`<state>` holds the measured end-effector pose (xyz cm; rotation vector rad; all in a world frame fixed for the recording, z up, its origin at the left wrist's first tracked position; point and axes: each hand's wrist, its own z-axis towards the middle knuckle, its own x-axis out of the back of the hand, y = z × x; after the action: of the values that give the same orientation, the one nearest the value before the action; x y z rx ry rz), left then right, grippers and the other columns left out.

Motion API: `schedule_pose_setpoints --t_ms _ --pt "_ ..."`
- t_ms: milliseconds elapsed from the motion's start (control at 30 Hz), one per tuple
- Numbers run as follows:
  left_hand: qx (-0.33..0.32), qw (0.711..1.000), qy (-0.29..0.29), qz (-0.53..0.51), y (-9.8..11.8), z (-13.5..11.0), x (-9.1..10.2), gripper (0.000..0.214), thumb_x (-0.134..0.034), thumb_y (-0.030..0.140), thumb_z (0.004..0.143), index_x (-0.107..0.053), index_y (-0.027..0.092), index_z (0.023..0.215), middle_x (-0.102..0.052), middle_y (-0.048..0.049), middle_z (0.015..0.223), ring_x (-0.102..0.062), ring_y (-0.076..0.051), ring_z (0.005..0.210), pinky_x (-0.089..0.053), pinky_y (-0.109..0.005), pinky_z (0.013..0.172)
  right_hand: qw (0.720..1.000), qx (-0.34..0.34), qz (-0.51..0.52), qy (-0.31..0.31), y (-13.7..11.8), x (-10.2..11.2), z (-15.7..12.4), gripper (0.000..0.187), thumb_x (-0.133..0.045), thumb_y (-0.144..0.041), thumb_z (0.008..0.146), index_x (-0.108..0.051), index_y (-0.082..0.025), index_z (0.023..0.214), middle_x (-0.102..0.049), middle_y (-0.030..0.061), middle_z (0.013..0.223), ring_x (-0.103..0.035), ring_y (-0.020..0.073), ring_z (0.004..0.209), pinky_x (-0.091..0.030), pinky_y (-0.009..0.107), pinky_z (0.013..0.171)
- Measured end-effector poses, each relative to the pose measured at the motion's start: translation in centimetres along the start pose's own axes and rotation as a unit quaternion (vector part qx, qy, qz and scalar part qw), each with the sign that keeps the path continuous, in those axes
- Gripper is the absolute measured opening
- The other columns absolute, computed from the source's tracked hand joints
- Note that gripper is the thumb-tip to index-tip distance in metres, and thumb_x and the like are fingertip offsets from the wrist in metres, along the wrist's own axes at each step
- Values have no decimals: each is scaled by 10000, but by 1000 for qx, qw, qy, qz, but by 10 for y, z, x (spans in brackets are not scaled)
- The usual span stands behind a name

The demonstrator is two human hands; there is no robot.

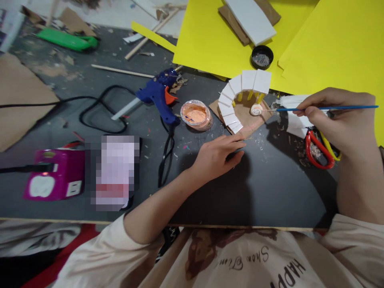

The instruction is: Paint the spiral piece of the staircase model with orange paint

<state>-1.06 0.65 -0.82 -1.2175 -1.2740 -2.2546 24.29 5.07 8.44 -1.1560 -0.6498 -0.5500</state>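
My right hand pinches a thin blue paintbrush, its tip at a small white spiral disc. The disc stands at the inner end of a miniature curved staircase of white steps on short yellow supports. Under the model lies a brown cardboard base, with a pinkish patch near its front edge. My left hand rests with fingers stretched out, fingertips at that front edge; whether they press on it I cannot tell. Left of the model stands an open jar of peach-coloured paint.
A blue glue gun with its cable lies left of the jar. Red-and-yellow scissors sit below my right hand. Yellow sheets and a black lid are behind. A phone, purple box and green cutter lie left.
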Motion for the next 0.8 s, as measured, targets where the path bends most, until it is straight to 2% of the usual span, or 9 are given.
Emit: schedule_pose_setpoints --t_ms 167,300,433,800 --pt "-6 1000 6 -3 -1 0 0 233 -500 267 909 -679 181 1032 -706 -56 1152 -692 -178 925 -533 -272 773 1000 3 20 -3 1 3 0 143 -596 -94 771 -698 -193 757 -688 -38 691 -628 87 657 -455 229 596" --pt "-3 1000 3 -3 -1 0 -1 227 -507 266 907 -679 186 1030 -704 -53 1158 -691 -179 931 -533 -272 773 997 3 79 5 4 -5 -1 98 -617 -173 824 -705 -214 821 -712 -42 744 -671 86 701 -496 221 622" --pt "-6 1000 4 -6 -1 0 -1 226 -505 256 907 -678 181 1031 -706 -55 1152 -691 -177 941 -533 -272 794 993 -2 114 19 6 -12 -1 120 -606 -141 828 -697 -219 821 -705 -57 739 -697 77 711 -527 200 630" --pt "-10 1000 8 -8 0 1 1 215 -513 241 902 -677 171 1023 -710 -55 1143 -696 -184 916 -540 -279 763 997 -5 71 14 6 -6 0 101 -617 -151 811 -684 -207 760 -703 -32 695 -690 107 681 -520 245 625"
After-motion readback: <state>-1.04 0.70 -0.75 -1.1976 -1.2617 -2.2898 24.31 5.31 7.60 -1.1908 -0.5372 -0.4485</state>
